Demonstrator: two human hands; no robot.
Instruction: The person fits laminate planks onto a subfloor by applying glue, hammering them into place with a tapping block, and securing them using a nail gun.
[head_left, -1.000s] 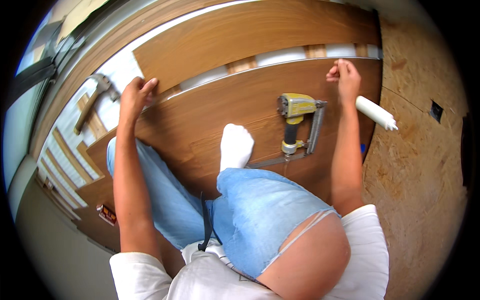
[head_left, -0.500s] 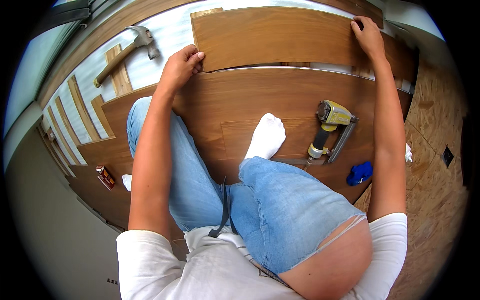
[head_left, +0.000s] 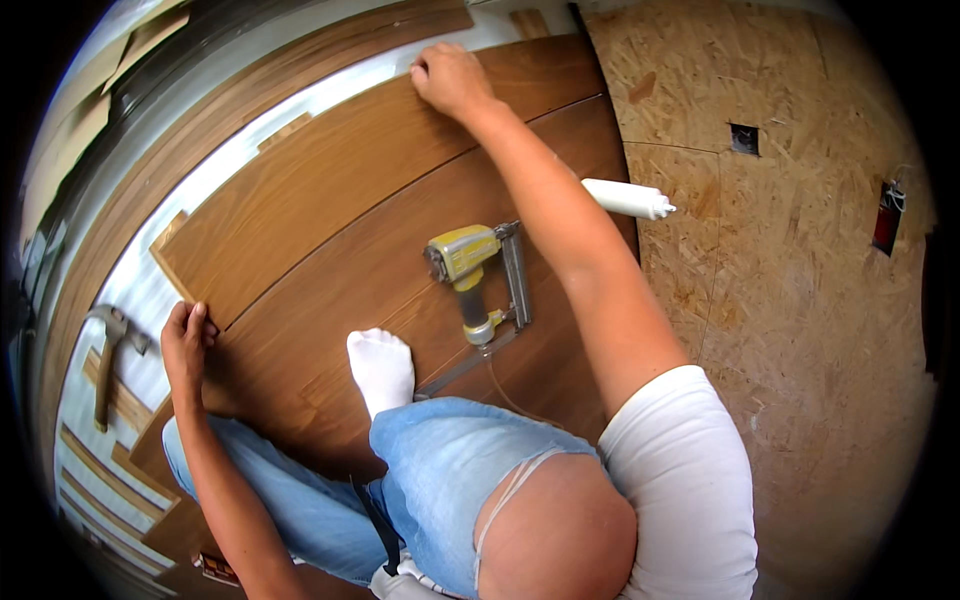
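A long brown wooden floor plank (head_left: pixel 330 175) lies along the far side of the laid planks (head_left: pixel 330 330), with a thin dark seam between them. My left hand (head_left: pixel 187 345) is closed at the near corner of the plank's left end, fingertips pinching its edge. Farther along, my right hand (head_left: pixel 455 80) rests at the far edge with its fingers curled over it; the fingertips are partly hidden. A yellow and black nail gun (head_left: pixel 462 252) lies on the laid planks between my arms, its hose trailing toward my knee.
A claw hammer (head_left: pixel 104 380) lies at left on white underlay (head_left: pixel 150 290) among wood strips. Right of my forearm is a white bottle (head_left: pixel 625 198). Bare chipboard (head_left: pixel 760 330) covers the right side, with a dark square (head_left: pixel 744 139) and a red object (head_left: pixel 888 222).
My view has swung to the right. The gap between the plank and the laid row has narrowed to a seam. Both hands stay at the plank; the bottle has come into view.
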